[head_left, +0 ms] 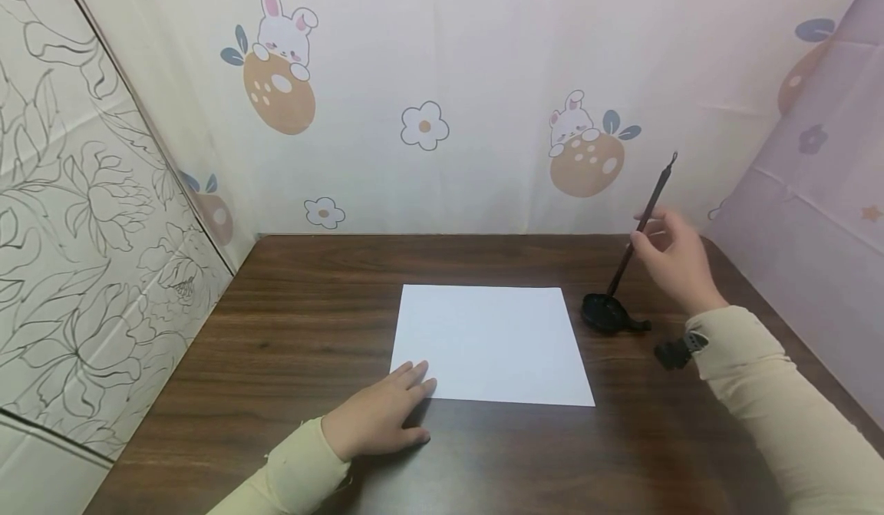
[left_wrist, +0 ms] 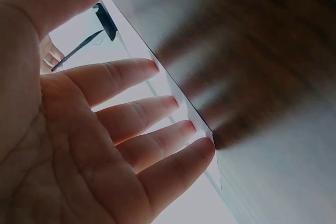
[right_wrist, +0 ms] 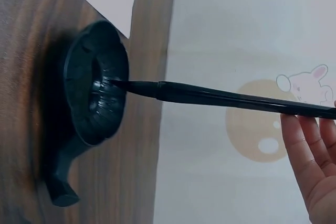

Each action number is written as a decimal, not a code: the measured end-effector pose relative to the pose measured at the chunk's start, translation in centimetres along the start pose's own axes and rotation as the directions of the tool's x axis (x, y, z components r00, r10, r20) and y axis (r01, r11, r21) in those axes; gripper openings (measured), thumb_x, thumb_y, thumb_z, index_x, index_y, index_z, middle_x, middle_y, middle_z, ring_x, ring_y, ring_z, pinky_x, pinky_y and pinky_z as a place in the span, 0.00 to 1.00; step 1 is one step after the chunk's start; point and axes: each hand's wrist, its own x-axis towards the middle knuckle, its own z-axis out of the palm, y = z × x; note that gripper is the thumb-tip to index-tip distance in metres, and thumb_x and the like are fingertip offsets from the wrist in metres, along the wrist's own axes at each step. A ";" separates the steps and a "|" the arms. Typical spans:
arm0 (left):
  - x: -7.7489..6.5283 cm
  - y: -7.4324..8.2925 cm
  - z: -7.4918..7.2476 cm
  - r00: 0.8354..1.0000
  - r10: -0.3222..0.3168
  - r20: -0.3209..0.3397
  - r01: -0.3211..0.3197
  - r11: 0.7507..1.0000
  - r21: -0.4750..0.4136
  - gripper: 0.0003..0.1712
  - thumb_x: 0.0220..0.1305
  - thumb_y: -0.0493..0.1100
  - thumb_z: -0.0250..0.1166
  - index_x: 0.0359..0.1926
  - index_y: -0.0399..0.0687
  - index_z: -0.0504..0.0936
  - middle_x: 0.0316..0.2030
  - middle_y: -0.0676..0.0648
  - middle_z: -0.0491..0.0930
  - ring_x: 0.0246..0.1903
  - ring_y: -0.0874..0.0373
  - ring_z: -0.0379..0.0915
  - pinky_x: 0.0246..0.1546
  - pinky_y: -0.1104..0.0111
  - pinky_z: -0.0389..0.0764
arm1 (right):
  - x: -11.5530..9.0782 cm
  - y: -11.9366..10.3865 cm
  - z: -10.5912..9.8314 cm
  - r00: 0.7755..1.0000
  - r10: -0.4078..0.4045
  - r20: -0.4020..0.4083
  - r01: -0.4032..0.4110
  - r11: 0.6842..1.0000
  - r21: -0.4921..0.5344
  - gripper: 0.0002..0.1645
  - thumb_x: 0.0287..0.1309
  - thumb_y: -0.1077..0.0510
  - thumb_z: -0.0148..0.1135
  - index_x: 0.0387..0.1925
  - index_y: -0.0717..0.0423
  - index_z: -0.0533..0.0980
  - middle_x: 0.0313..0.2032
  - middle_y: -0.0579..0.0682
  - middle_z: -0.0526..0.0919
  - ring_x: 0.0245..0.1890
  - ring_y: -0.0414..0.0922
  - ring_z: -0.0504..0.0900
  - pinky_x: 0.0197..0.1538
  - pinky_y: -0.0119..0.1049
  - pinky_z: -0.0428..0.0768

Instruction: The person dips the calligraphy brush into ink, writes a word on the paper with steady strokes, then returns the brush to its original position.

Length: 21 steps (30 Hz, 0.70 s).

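A dark calligraphy brush point(head_left: 649, 212) is pinched in my right hand point(head_left: 673, 258), tilted with its hanging loop up and to the right. In the right wrist view the black bristle tip point(right_wrist: 134, 87) reaches into the bowl of a black, flower-shaped ink dish point(right_wrist: 97, 85) with a stub handle. That dish point(head_left: 605, 314) stands on the table just right of a blank white sheet of paper point(head_left: 490, 342). My left hand point(head_left: 383, 411) lies with fingers spread and straight, its fingertips on the sheet's near left corner. The left wrist view shows the palm and extended fingers point(left_wrist: 139, 116).
A dark wood-grain table point(head_left: 290, 338) carries everything. Behind it hangs a pale curtain point(head_left: 483, 54) printed with rabbits and flowers. A flower-line panel point(head_left: 90, 193) borders the left side, and a lilac cloth point(head_left: 822, 162) the right. A small black device point(head_left: 673, 352) sits at my right wrist.
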 end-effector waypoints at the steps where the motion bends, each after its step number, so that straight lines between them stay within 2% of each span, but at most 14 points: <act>1: 0.0 0.0 0.0 1.000 -0.001 0.002 0.001 1.000 -0.001 0.38 0.61 0.56 0.67 0.68 0.44 0.70 0.73 0.40 0.61 0.73 0.43 0.56 0.69 0.52 0.66 | -0.1 0.1 0.1 1.000 -0.002 0.003 0.002 1.000 0.001 0.25 0.69 0.48 0.52 0.62 0.53 0.68 0.47 0.58 0.77 0.29 0.23 0.74 0.31 0.22 0.73; 8: 0.0 0.1 -0.2 1.000 -0.010 0.009 0.010 1.000 -0.001 0.38 0.61 0.56 0.66 0.68 0.45 0.70 0.73 0.40 0.61 0.73 0.43 0.56 0.69 0.52 0.66 | -0.8 0.3 0.8 1.000 -0.018 0.011 0.018 1.000 0.013 0.24 0.69 0.49 0.54 0.62 0.53 0.68 0.45 0.57 0.79 0.28 0.24 0.75 0.31 0.21 0.74; 14: 0.0 0.2 -0.3 1.000 -0.009 0.011 0.009 1.000 -0.004 0.38 0.60 0.56 0.67 0.68 0.44 0.70 0.73 0.40 0.61 0.73 0.43 0.56 0.69 0.52 0.66 | -1.1 0.5 1.3 0.999 -0.031 0.018 0.031 0.999 0.026 0.22 0.69 0.51 0.54 0.60 0.54 0.68 0.43 0.56 0.80 0.29 0.28 0.78 0.32 0.20 0.75; 21: 0.0 0.1 -0.2 1.000 -0.001 0.008 0.001 1.000 -0.007 0.38 0.60 0.55 0.67 0.68 0.44 0.70 0.72 0.40 0.61 0.72 0.42 0.57 0.70 0.52 0.65 | -1.3 0.3 1.8 0.999 -0.042 0.008 0.042 0.999 0.025 0.22 0.69 0.51 0.54 0.60 0.54 0.69 0.43 0.56 0.79 0.29 0.23 0.76 0.31 0.19 0.74</act>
